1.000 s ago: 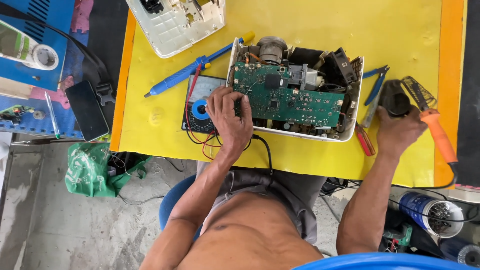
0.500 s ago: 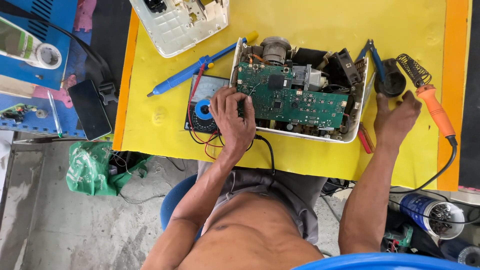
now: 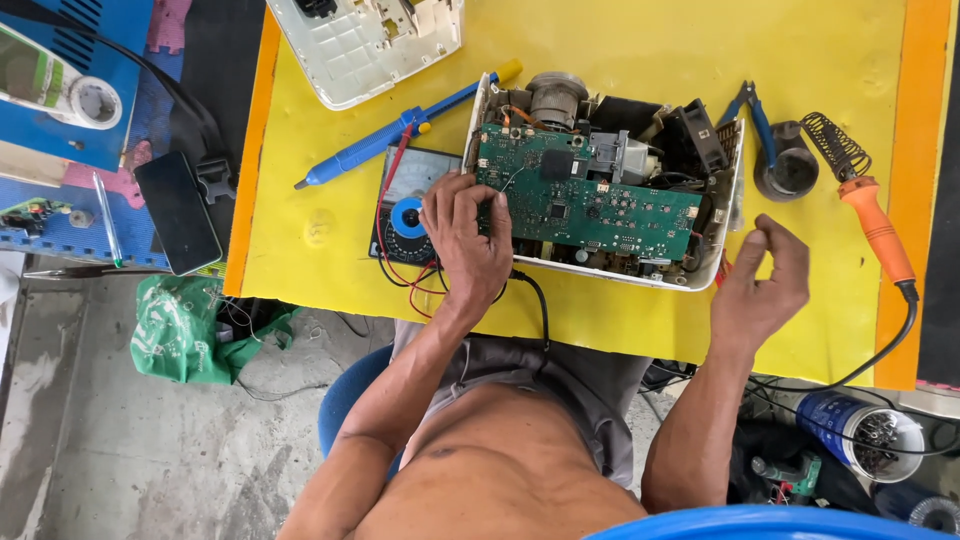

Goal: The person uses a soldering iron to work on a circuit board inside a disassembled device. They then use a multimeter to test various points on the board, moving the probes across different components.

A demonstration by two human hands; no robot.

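Observation:
An opened white device lies on the yellow mat with its green circuit board exposed. My left hand rests at the device's left end, fingers curled over the case edge and the board's corner, partly covering a multimeter with a blue dial. A black cable runs out from under that hand. My right hand hovers just off the device's right end, fingers loosely curled, with nothing visible in it. An orange-handled soldering iron lies in its coil stand beyond it.
A blue desoldering pump, a white cover and blue-handled pliers lie on the mat. A phone and tape roll sit at the left. Below are a green bag and a blue can of screws.
My right hand has come back from the soldering iron stand toward me and now hangs near the device's right end. My left hand has stayed at the device's left edge.

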